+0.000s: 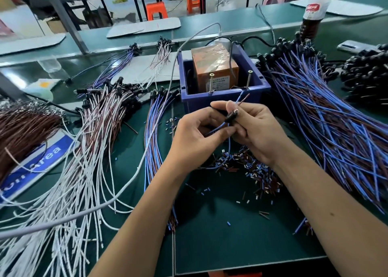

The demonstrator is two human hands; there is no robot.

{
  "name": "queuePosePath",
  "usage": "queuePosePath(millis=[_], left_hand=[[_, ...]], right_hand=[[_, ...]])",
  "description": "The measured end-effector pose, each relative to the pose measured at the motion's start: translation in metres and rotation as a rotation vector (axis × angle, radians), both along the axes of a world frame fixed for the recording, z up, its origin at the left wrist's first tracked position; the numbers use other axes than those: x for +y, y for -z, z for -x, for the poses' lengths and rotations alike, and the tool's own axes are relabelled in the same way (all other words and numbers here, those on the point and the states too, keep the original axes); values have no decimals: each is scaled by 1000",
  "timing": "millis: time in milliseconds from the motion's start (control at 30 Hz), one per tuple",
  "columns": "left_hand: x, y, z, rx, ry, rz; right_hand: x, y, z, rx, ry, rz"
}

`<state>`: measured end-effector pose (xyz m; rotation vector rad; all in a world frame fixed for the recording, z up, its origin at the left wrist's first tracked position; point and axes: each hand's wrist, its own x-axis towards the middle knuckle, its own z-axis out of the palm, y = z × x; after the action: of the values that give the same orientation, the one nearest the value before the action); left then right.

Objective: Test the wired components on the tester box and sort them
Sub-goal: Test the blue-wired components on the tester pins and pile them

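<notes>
Forearms: both reach up from the lower edge and meet over the middle of the green tabletop (231, 234).
Left hand (195, 138): fingers curled, pinching the blue lead of a wired component (231, 117) between thumb and forefinger.
Right hand (258, 129): fingers curled round the same component, gripping its black head, which pokes out between the fingers.
Component leads: one blue and one brown wire rise from the hands toward the tester box; whether their tips touch it cannot be told.
Tester box (214, 71): orange block wrapped in clear film, sitting inside a blue bin (222, 100) just beyond the hands.
Screws (211, 81): two stand tilted at the bin's near wall, one on each side of the block's front.
Cut sleeve bits (247, 167): small blue and brown pieces scattered on the tabletop under and just near the hands.
Blue-and-brown bundle, right (336, 129): large fan of wired components with black heads at the far end.
Blue-and-brown bundle, middle (153, 138): narrower bunch lying left of the hands.
White-and-brown bundle (94, 150): spread further left.
Grey cable (159, 113): crosses the left bundles and runs up toward the bin.
Bottle (315, 10): at the far right, dark liquid at its base.
</notes>
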<state>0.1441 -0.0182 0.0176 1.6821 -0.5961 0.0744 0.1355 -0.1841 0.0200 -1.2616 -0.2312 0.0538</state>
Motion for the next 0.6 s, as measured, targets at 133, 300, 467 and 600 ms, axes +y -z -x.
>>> queuePosePath(millis=[133, 300, 467, 600], left_hand=[[3, -3, -1, 109, 39, 15], [11, -4, -5, 95, -57, -16], [10, -2, -5, 104, -42, -2], [9, 0, -6, 109, -94, 3]], right_hand=[[1, -2, -1, -16, 105, 5], [-8, -5, -1, -59, 234, 37], [0, -1, 0, -67, 153, 107], [1, 2, -2, -42, 213, 128]])
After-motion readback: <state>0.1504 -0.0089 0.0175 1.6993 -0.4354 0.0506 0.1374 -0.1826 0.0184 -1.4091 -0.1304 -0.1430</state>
